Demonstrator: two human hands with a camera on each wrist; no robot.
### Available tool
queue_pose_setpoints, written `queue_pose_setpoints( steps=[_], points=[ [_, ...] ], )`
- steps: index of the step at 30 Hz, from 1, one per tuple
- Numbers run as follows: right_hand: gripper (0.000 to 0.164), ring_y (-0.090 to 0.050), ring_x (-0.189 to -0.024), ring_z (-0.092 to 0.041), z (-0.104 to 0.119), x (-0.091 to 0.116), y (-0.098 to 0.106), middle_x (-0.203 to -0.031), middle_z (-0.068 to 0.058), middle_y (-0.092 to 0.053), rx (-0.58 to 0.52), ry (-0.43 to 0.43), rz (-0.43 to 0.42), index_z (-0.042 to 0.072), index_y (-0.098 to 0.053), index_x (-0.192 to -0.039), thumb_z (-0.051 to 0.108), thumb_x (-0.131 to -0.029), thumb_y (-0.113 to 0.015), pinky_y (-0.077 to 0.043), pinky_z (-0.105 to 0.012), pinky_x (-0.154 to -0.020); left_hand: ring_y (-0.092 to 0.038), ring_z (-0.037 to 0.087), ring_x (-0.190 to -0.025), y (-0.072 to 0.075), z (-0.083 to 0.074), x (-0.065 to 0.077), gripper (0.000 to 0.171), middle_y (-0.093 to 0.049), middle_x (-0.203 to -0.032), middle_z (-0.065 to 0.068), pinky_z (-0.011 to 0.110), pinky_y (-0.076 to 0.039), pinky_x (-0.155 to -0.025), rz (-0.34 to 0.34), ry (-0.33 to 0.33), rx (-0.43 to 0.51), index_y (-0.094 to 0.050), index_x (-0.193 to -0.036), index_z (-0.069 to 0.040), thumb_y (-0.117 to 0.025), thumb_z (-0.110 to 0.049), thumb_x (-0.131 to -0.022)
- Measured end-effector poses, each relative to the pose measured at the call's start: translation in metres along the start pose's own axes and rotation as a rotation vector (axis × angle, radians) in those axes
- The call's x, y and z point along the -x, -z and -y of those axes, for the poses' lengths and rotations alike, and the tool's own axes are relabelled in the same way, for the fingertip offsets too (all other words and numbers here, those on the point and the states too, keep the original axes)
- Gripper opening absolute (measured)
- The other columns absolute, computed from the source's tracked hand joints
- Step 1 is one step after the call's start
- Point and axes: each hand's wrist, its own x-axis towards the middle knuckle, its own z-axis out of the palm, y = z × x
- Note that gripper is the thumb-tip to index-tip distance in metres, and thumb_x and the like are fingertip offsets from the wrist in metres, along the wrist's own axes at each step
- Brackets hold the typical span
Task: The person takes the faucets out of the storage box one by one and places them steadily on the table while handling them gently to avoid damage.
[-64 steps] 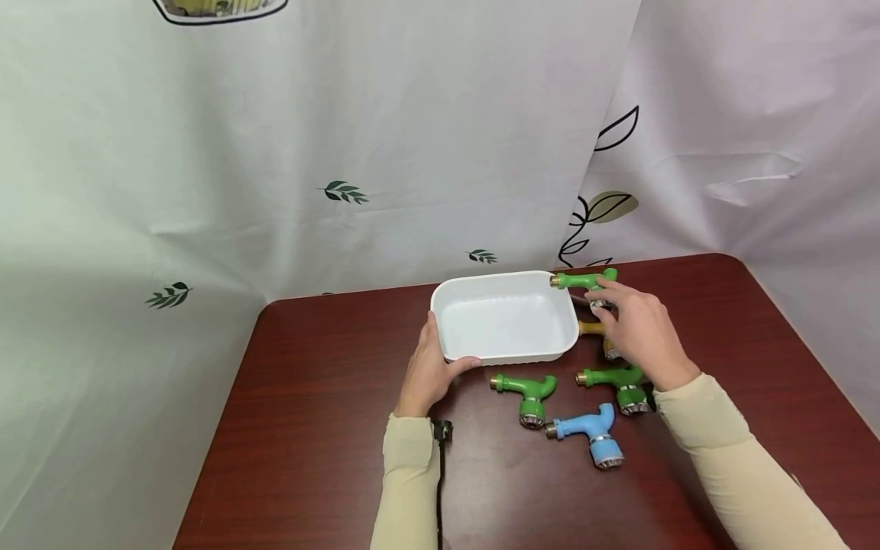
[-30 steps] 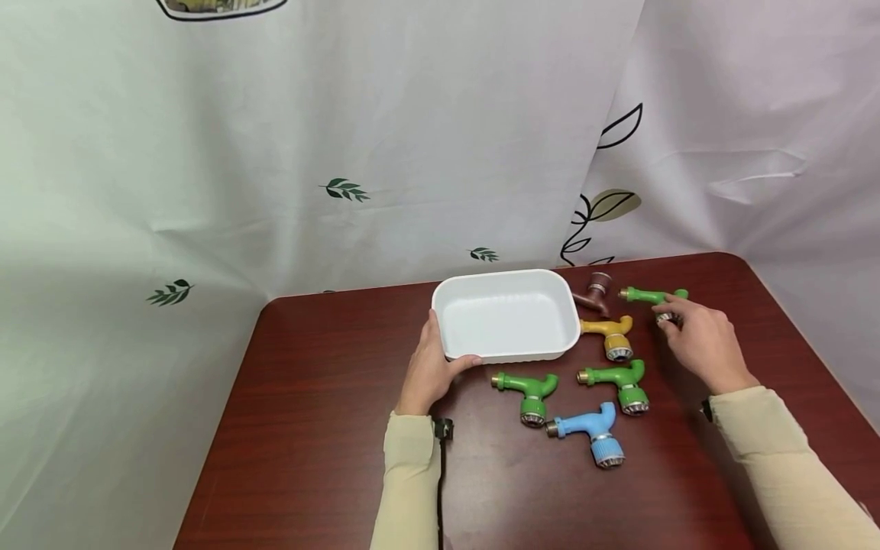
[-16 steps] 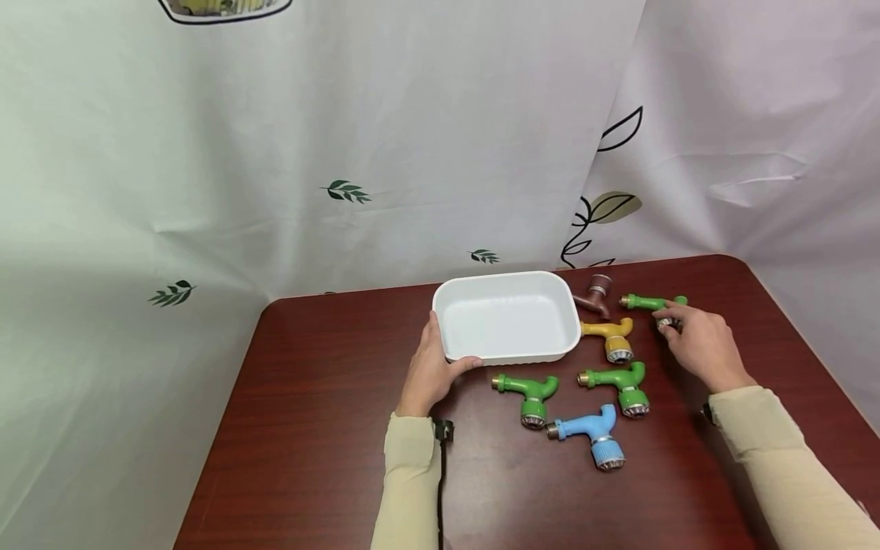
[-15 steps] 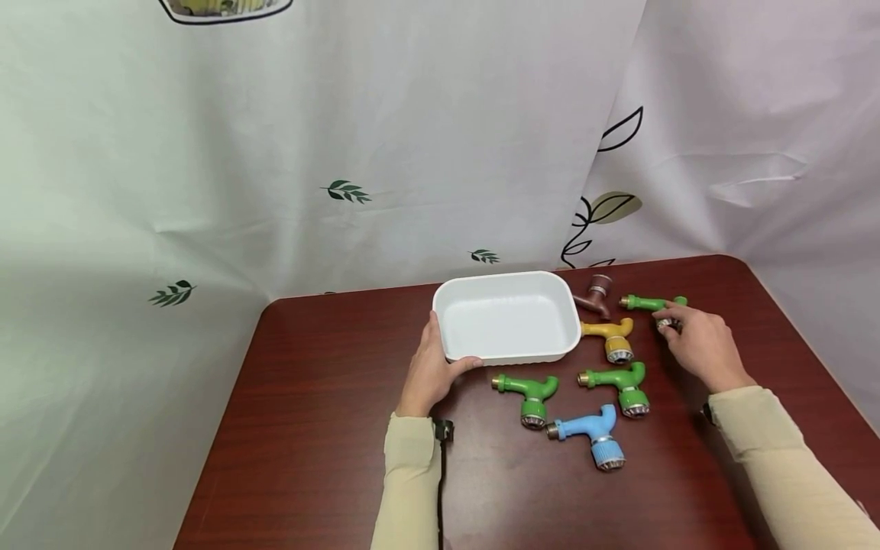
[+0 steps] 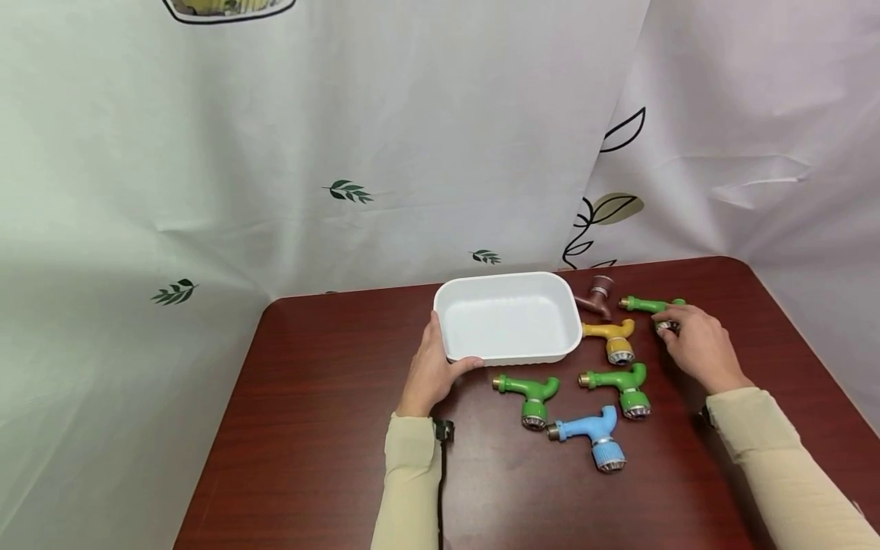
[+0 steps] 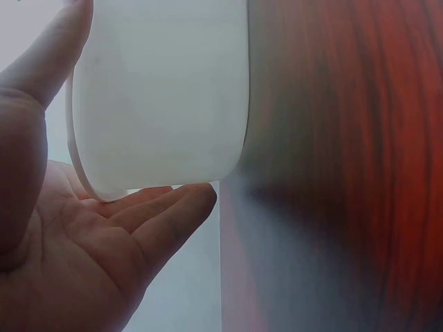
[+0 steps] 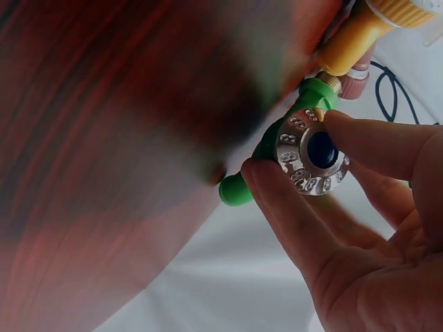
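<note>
My left hand (image 5: 429, 370) holds the near left corner of a white plastic tray (image 5: 507, 359), thumb along the front side and fingers against the left end. The left wrist view shows the tray's outer wall (image 6: 163, 97) between thumb and fingers. At the back right, my right hand (image 5: 701, 345) pinches the round handle of a green tap (image 5: 642, 304). Up close in the right wrist view, thumb and fingers sit around the tap's silver-rimmed handle (image 7: 289, 155), which has a dark blue centre. The tap appears to lie on the table.
Between tray and right hand lie a brown tap (image 5: 598, 298) and a yellow tap (image 5: 617, 340), close to the tray's right end. Nearer are two green taps (image 5: 532, 397), (image 5: 622, 382) and a light blue tap (image 5: 598, 435). A white curtain (image 5: 412, 153) hangs behind the dark red table (image 5: 330, 397).
My right hand has carried the green tap from the tray's right rim to the back right of the table. Over the last second it has barely moved. The left hand and tray stay put.
</note>
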Motion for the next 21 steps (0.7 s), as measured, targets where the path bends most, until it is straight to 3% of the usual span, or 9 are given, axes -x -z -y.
queue_pose_setpoints(
  steps=[4, 21],
  points=[
    [0.019, -0.047, -0.113, -0.057, -0.0011, 0.0018, -0.0013, -0.125, -0.036, -0.049, 0.010, -0.007, 0.010, -0.009, -0.068, -0.110, -0.002, -0.092, -0.063, -0.039, -0.072, -0.085, -0.036, 0.034, -0.143, -0.0004, -0.0015, -0.0004, 0.123, -0.020, -0.164, 0.021, 0.049, -0.036, -0.111, 0.005, 0.001, 0.002, -0.004, -0.160, 0.001, -0.084, -0.045, -0.079],
    [0.021, -0.045, -0.110, -0.058, -0.0052, 0.0030, -0.0033, -0.128, -0.039, -0.042, 0.035, -0.011, 0.059, -0.007, -0.065, -0.113, -0.002, -0.093, -0.063, -0.039, -0.071, -0.081, -0.034, 0.033, -0.144, 0.0006, -0.0013, 0.0000, 0.123, -0.018, -0.164, 0.020, 0.048, -0.035, -0.112, 0.012, -0.009, 0.012, -0.003, -0.160, 0.001, -0.084, -0.044, -0.079]
  ],
)
